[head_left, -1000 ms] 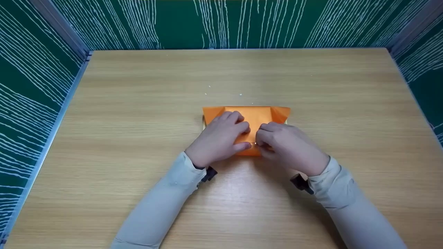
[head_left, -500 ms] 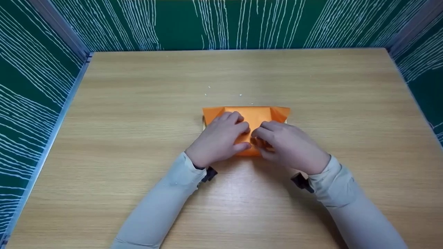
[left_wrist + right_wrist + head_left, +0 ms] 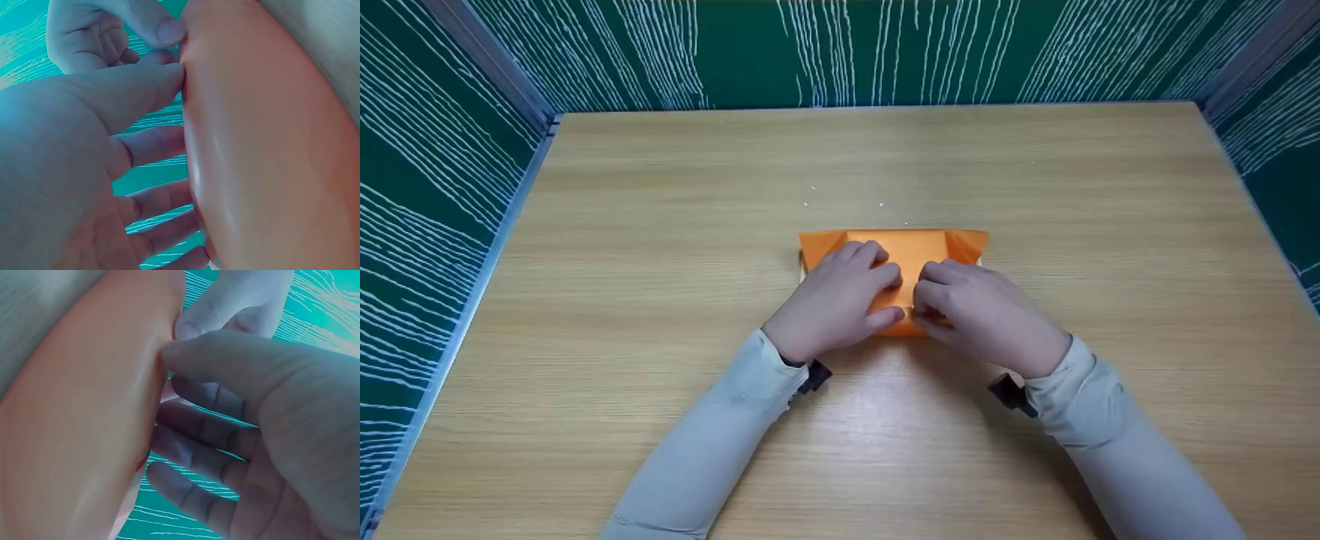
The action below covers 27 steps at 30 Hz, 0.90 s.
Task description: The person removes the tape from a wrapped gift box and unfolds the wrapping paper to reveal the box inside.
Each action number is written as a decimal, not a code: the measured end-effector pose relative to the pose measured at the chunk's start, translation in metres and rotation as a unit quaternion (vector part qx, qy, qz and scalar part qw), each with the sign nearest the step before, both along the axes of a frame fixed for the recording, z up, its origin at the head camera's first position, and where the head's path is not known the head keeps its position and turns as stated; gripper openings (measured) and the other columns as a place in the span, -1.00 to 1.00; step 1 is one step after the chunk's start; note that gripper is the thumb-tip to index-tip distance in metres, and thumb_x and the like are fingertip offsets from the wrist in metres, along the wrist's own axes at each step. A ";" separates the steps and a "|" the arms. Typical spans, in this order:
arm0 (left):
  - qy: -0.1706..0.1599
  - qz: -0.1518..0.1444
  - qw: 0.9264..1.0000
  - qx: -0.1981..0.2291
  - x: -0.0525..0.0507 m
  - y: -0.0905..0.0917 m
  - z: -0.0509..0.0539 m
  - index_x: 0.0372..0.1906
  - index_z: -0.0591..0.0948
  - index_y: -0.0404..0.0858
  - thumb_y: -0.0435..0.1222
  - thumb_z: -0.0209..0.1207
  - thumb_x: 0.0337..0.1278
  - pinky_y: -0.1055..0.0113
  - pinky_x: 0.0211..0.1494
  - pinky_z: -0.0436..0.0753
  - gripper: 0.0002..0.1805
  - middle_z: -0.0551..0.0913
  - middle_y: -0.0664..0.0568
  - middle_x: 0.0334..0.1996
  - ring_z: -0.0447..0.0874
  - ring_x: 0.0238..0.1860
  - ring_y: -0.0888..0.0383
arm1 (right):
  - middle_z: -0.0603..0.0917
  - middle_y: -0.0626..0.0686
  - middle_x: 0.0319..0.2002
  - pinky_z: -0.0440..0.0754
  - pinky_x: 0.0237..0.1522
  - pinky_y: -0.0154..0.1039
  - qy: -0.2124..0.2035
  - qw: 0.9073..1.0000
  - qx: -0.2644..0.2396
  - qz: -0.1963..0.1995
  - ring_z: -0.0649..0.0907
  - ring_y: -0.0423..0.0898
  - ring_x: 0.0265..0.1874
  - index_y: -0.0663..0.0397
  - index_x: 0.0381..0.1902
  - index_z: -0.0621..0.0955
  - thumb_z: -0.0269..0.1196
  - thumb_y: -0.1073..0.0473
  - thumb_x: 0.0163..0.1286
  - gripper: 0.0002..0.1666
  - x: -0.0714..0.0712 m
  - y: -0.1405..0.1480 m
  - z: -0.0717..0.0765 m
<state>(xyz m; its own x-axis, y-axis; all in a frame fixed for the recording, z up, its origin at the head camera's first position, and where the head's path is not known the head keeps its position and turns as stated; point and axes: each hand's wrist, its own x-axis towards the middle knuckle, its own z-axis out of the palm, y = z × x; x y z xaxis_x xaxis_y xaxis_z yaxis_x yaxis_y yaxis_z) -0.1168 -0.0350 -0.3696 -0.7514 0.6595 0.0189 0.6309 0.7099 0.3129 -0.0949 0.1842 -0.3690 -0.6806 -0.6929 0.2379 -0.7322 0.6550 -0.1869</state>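
Note:
An orange, paper-like wrapped package (image 3: 919, 251) lies on the table with folded, flared corners at its far side. My left hand (image 3: 840, 300) rests on its left part, fingers spread, thumb pointing to the middle. My right hand (image 3: 986, 311) touches the package right of the middle, its fingers bent and close together in the head view. In the right wrist view the thumb and spaced fingertips of this hand (image 3: 270, 410) meet the glossy orange surface (image 3: 95, 399). A faint seam or edge shows between the hands. Whether anything thin lies under the right fingertips cannot be told.
The wooden table (image 3: 675, 187) surrounds the package. Several tiny white specks (image 3: 881, 205) lie beyond it. Green walls (image 3: 750, 60) with white streaks stand at the back and sides. A small black device (image 3: 1012, 394) sits at the right wrist, another (image 3: 814, 376) at the left.
The right fingers reached left and spread slightly half a second ago; now they are drawn together again a little to the right. The left hand and the package stay in place.

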 end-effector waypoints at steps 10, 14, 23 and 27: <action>0.016 0.013 1.000 -0.007 0.000 0.004 -0.003 0.01 0.63 -0.12 0.07 0.12 0.49 0.09 0.38 0.39 -0.63 0.51 -0.02 0.11 0.42 0.24 -0.04 | 0.53 -0.04 -0.42 0.49 -0.40 -0.25 0.001 1.000 0.000 0.003 0.49 -0.09 -0.44 0.03 -0.39 0.63 0.47 0.29 0.24 -0.82 -0.001 0.001 -0.002; 0.021 0.017 1.000 -0.009 0.001 0.005 -0.003 0.00 0.62 -0.12 0.06 0.14 0.48 0.09 0.39 0.38 -0.65 0.51 -0.02 0.10 0.42 0.24 -0.04 | 0.54 -0.05 -0.40 0.50 -0.39 -0.25 -0.001 1.000 0.003 0.001 0.50 -0.08 -0.42 0.02 -0.37 0.66 0.47 0.29 0.25 -0.85 -0.001 0.001 -0.002; 0.020 0.019 0.999 -0.019 0.001 0.005 -0.003 0.06 0.63 -0.13 0.07 0.14 0.48 0.09 0.40 0.37 -0.62 0.51 -0.02 0.12 0.41 0.24 -0.04 | 0.68 0.02 -0.32 0.65 -0.33 -0.16 -0.010 1.000 0.006 -0.005 0.62 -0.04 -0.38 0.07 -0.28 0.76 0.51 0.27 0.24 -0.88 0.001 0.000 0.001; 0.023 0.017 1.000 -0.013 0.001 0.004 -0.005 0.04 0.64 -0.13 0.05 0.14 0.48 0.10 0.38 0.38 -0.64 0.51 -0.02 0.10 0.42 0.22 -0.04 | 0.71 0.00 -0.35 0.66 -0.33 -0.16 -0.005 1.000 -0.004 -0.006 0.66 -0.05 -0.42 0.06 -0.27 0.77 0.52 0.27 0.24 -0.88 0.001 0.001 0.003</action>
